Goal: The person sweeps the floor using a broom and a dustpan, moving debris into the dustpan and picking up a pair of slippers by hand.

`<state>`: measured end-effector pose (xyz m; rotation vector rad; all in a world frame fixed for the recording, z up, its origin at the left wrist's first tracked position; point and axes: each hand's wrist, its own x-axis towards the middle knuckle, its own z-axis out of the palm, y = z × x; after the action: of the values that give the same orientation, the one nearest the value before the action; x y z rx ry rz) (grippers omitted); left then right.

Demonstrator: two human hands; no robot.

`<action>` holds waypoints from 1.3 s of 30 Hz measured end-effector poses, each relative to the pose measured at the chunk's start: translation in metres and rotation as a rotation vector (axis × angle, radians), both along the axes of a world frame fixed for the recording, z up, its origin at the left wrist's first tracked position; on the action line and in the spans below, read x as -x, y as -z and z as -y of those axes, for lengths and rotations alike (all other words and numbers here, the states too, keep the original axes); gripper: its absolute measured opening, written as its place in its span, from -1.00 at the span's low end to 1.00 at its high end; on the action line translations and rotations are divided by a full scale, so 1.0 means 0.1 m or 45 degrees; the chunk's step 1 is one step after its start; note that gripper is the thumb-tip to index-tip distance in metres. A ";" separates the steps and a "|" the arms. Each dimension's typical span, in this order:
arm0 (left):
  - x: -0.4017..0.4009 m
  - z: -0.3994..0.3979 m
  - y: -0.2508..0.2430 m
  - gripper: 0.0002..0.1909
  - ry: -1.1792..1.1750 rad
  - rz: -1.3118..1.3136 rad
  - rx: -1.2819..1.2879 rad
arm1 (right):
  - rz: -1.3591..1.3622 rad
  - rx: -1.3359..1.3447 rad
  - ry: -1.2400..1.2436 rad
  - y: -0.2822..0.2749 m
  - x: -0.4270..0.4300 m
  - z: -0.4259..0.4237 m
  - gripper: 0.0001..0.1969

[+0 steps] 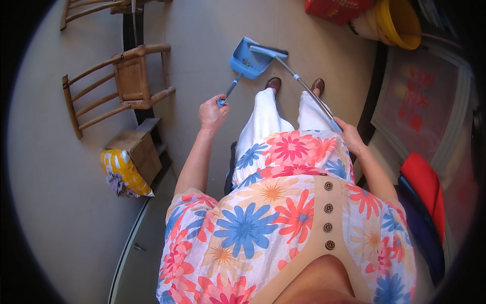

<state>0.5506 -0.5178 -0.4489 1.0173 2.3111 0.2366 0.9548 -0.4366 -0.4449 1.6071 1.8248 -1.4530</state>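
Note:
My left hand (pixel 214 112) is closed around the handle of a blue plastic dustpan (pixel 237 60). The dustpan rests on the floor ahead of my feet, with a little debris inside it. In my right hand (pixel 348 133) is the grip of a broom (pixel 308 88) with a metal pole. The broom's blue head (pixel 269 51) with dark bristles lies over the right side of the dustpan. My fingers hide part of both handles. Both brown shoes (pixel 273 84) stand just behind the dustpan and broom head.
A bamboo chair (pixel 131 81) stands to the left, with part of another beyond it. Nearer are a cardboard box (pixel 141 152) and a yellow package (pixel 123 169). At right are a yellow bucket (pixel 408 24), a red box (pixel 334 9) and a framed glass panel (pixel 417 102) bearing red writing.

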 end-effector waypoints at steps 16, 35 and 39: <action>0.15 -0.02 -0.18 -0.78 -0.198 0.216 -0.125 | -0.268 0.227 0.832 -0.36 0.07 -0.20 -0.43; 0.31 -0.46 -0.13 -0.77 -0.230 0.159 -0.165 | -0.292 0.311 0.671 -0.41 0.36 -0.50 -0.44; 0.34 -0.51 -0.15 -0.77 -0.176 0.133 -0.173 | -0.355 0.206 0.636 -0.41 0.15 -0.24 -0.47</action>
<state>0.5161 -0.4665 -0.4339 0.8879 2.2971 0.4969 0.9394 -0.4126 -0.4035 1.9437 1.4365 -2.0698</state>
